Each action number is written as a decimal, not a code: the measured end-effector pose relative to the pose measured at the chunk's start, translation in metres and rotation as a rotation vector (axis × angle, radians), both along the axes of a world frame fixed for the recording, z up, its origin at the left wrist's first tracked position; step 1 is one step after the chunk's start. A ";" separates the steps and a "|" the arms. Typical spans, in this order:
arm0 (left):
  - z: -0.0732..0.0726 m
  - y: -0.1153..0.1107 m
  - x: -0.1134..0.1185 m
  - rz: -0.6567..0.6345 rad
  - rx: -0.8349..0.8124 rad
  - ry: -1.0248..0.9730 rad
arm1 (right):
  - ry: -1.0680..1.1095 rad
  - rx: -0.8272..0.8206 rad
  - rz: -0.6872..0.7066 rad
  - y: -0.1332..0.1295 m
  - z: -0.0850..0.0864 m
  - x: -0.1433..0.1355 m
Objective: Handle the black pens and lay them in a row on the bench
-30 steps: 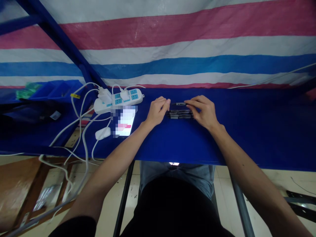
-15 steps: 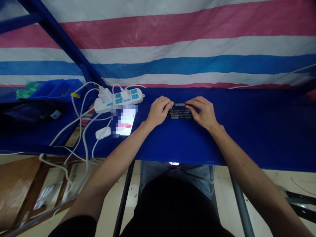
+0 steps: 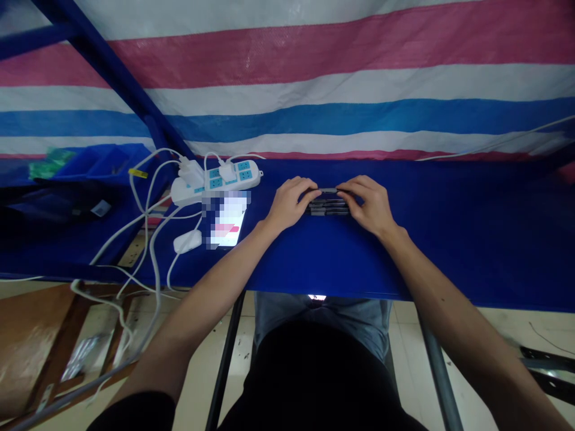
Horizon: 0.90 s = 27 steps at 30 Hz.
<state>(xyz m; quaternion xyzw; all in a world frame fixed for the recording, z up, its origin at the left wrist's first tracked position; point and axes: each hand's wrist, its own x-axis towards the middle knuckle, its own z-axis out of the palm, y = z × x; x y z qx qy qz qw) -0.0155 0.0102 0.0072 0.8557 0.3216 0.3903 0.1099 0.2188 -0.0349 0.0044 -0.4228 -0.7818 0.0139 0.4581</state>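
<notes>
A dark pen [image 3: 329, 190] with a grey grip lies crosswise between my two hands. My left hand [image 3: 291, 200] pinches its left end between thumb and fingers. At its right end, my right hand [image 3: 366, 200] is closed in the same way. Just below, nearer to me, several similar dark pens [image 3: 329, 207] with grey sections lie side by side on the blue tabletop [image 3: 323, 257]. My fingers cover parts of the pen ends.
Left of my hands a white power strip [image 3: 242, 173] carries plugs and looping white cables [image 3: 155, 251]. A lit phone [image 3: 230, 221] and a white adapter [image 3: 187, 241] lie before it. Blue bins [image 3: 112, 161] stand far left; a striped tarp [image 3: 341, 54] hangs behind.
My left thumb and fingers have shifted slightly right onto the pen's left end. The pen has turned a little between my fingers. My right hand has hardly moved.
</notes>
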 end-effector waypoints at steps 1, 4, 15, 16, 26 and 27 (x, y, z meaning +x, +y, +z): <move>0.000 0.001 0.000 0.003 0.009 -0.001 | -0.001 -0.005 -0.002 0.000 0.000 0.000; 0.000 0.002 -0.001 0.014 -0.001 -0.068 | 0.002 -0.006 -0.016 0.001 0.001 0.001; 0.000 0.002 -0.004 0.041 -0.072 -0.227 | 0.031 0.026 -0.089 0.003 0.003 0.012; 0.000 0.003 -0.004 0.039 -0.061 -0.199 | 0.029 0.013 -0.072 0.003 0.003 0.010; -0.002 0.002 -0.001 -0.037 -0.063 -0.005 | -0.032 0.027 -0.018 -0.001 -0.005 -0.007; -0.002 0.002 -0.001 -0.045 -0.064 -0.011 | -0.058 0.017 -0.009 -0.001 -0.005 -0.006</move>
